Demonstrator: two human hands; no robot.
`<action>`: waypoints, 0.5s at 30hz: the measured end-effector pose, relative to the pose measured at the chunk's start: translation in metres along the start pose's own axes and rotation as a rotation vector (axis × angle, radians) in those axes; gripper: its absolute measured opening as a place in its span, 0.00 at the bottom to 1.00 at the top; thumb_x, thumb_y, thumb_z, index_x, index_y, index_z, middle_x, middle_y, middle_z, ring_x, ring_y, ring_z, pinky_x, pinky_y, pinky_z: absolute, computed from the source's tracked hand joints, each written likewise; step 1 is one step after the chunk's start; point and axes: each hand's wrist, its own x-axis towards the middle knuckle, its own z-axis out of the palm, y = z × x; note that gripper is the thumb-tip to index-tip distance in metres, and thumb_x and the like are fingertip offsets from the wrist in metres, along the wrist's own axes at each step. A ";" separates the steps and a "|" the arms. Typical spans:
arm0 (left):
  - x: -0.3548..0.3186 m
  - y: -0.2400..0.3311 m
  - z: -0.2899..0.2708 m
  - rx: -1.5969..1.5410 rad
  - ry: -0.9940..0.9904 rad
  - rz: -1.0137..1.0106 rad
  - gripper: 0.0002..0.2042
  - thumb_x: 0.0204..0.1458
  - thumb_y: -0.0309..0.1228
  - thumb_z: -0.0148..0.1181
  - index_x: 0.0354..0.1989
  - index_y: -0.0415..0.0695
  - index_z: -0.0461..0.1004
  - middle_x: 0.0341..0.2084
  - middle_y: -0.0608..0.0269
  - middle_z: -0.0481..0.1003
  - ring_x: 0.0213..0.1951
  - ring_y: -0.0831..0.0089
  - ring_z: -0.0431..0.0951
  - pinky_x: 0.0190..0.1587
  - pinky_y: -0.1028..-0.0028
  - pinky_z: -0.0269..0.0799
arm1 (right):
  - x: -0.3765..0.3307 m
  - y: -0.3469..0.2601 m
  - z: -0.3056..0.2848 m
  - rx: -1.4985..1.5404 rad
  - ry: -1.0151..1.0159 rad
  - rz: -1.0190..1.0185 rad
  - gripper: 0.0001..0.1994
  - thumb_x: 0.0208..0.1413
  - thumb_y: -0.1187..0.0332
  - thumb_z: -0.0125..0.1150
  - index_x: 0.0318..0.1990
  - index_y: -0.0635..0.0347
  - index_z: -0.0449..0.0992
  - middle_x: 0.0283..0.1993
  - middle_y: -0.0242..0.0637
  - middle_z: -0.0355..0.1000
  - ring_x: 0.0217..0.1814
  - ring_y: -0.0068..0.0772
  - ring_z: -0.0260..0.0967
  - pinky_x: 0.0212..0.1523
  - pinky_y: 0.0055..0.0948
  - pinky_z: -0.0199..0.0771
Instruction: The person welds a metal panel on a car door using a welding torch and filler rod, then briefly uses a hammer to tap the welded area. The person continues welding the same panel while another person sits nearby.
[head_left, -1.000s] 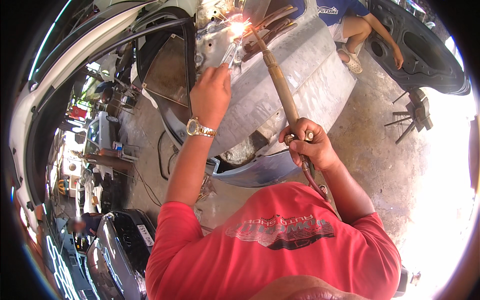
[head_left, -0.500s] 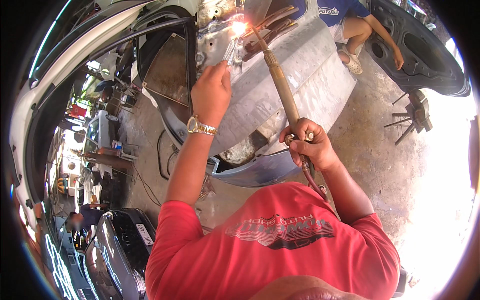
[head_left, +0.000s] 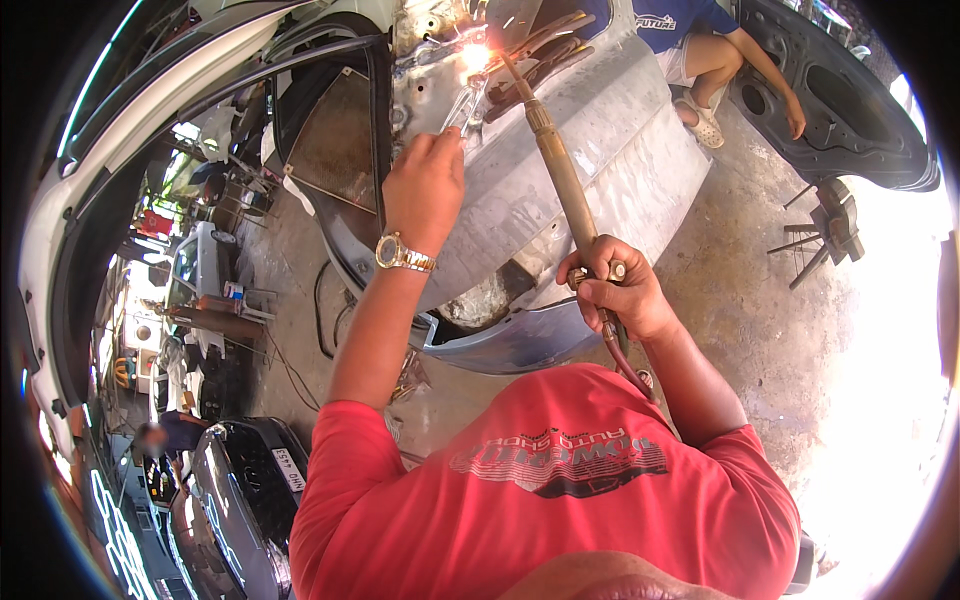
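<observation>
My right hand [head_left: 632, 296] is closed around the valve end of a brass gas torch [head_left: 562, 170], with hoses running down from its grip. The torch's narrow tip points up and left at a bright, sparking spot [head_left: 475, 58] on bare sheet metal. My left hand [head_left: 424, 192], with a watch [head_left: 390, 251] on the wrist, grips a slim silvery metal tool [head_left: 464, 105]. Its far end reaches just below the glow, whose glare hides the exact contact. Under both hands is a grey car body panel [head_left: 610, 120] with a bluish lower edge [head_left: 510, 350].
Another person's leg [head_left: 712, 68] and arm are beyond the panel at upper right, near a dark trim panel [head_left: 840, 100]. A metal stand [head_left: 828, 228] is on the concrete floor [head_left: 730, 330]. At left are a car door frame [head_left: 382, 130] and a dark car [head_left: 240, 490].
The far end of the silvery tool has shifted slightly right, and its two arms look wider apart. My left wrist has turned a little. The torch stays nearly still while sparks fly.
</observation>
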 end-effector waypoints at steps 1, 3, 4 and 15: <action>0.000 0.001 -0.001 0.001 -0.004 0.004 0.08 0.63 0.35 0.63 0.48 0.49 0.81 0.34 0.61 0.78 0.36 0.57 0.83 0.37 0.60 0.80 | 0.000 0.000 0.000 0.004 0.001 0.001 0.12 0.61 0.84 0.61 0.36 0.53 0.68 0.48 0.59 0.75 0.21 0.22 0.75 0.20 0.19 0.77; 0.001 0.001 -0.001 0.010 -0.006 0.014 0.09 0.63 0.35 0.62 0.48 0.49 0.81 0.34 0.61 0.78 0.36 0.57 0.82 0.36 0.60 0.80 | 0.000 0.001 0.000 0.008 0.003 0.000 0.12 0.60 0.84 0.61 0.36 0.53 0.68 0.48 0.59 0.75 0.21 0.22 0.75 0.20 0.19 0.77; 0.001 0.000 -0.001 0.019 -0.004 0.019 0.09 0.63 0.35 0.62 0.48 0.49 0.81 0.34 0.61 0.78 0.36 0.57 0.82 0.36 0.60 0.80 | 0.000 0.001 0.000 0.008 0.002 -0.002 0.12 0.60 0.84 0.62 0.36 0.53 0.68 0.48 0.58 0.75 0.21 0.22 0.75 0.20 0.19 0.77; 0.006 0.000 -0.006 -0.004 -0.056 0.003 0.10 0.63 0.34 0.62 0.50 0.47 0.82 0.34 0.59 0.79 0.35 0.54 0.82 0.36 0.59 0.79 | 0.001 0.000 0.001 -0.005 0.004 0.000 0.12 0.60 0.83 0.63 0.36 0.54 0.67 0.48 0.63 0.73 0.20 0.23 0.74 0.18 0.19 0.76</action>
